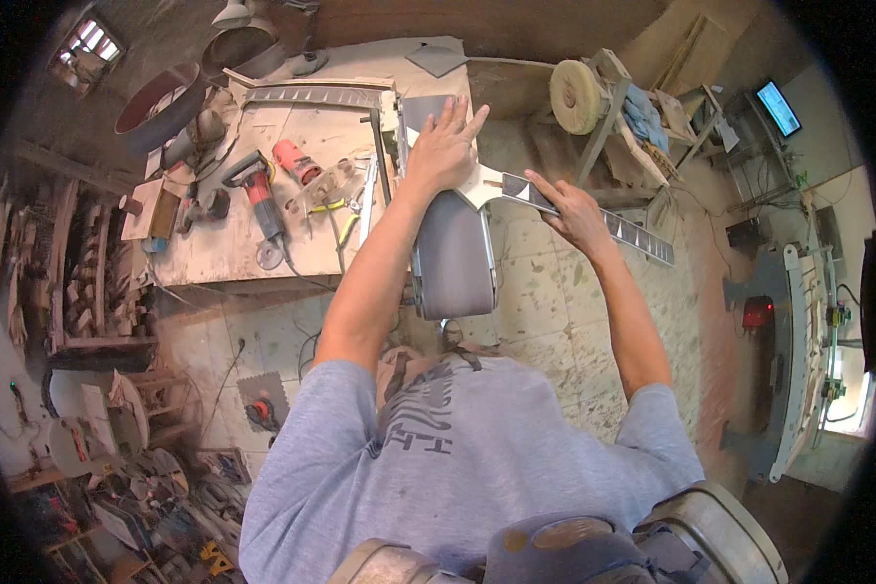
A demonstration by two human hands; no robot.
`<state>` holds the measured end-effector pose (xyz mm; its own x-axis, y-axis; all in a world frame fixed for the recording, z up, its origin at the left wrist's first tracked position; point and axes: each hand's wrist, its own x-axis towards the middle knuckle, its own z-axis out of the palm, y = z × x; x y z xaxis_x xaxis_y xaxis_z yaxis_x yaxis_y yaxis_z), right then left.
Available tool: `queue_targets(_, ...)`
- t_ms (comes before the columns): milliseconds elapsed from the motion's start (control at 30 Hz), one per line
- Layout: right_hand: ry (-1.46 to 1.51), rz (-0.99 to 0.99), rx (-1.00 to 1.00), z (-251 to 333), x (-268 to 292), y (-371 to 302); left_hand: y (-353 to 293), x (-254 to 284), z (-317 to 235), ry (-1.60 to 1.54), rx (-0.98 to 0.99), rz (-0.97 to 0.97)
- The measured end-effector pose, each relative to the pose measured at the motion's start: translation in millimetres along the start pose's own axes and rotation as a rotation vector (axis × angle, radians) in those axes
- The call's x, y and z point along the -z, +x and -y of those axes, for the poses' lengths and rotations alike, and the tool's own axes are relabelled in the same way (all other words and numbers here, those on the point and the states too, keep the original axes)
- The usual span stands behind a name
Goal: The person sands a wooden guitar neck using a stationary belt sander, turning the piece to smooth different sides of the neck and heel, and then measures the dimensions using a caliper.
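Note:
A guitar neck (638, 238) with a dark, pale-inlaid fretboard slants across a belt sander (456, 258), its pale wooden headstock (477, 187) over the grey belt. My left hand (445, 154) lies on the headstock's far side, palm down, fingers stretched and spread. To the right of the machine, my right hand (576, 216) grips the neck partway along, with its index finger reaching forward over the fretboard. The neck's other end sticks out past that hand to the right. Whether the wood touches the belt is hidden beneath my left hand and the headstock.
On the dusty workbench (307, 251) left of the sander are an angle grinder (255, 195), a red power tool (297, 162), yellow-handled pliers (347, 230) and another inlaid neck (311, 95). A round buffing wheel (574, 97) stands at the back right. Cables trail over the tiled floor (545, 321).

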<state>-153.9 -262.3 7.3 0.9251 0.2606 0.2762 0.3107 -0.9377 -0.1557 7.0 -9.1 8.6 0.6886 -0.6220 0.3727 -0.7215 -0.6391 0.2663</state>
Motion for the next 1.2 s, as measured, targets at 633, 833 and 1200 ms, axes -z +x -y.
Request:
queue_targets(633,-0.117,-0.008,0.017,-2.0,-6.5,11.4,-3.6,-1.2,9.2,0.116,0.109,-0.022)
queue_targets(833,-0.102,-0.035,0.023,-2.1,-8.4,11.3,-7.1,-1.1,9.9,0.111,0.12,-0.024)
queue_targets(1200,-0.116,-0.059,0.012,-7.5,-7.7,9.0,-9.2,-2.7,2.6,0.105,0.146,-0.063)
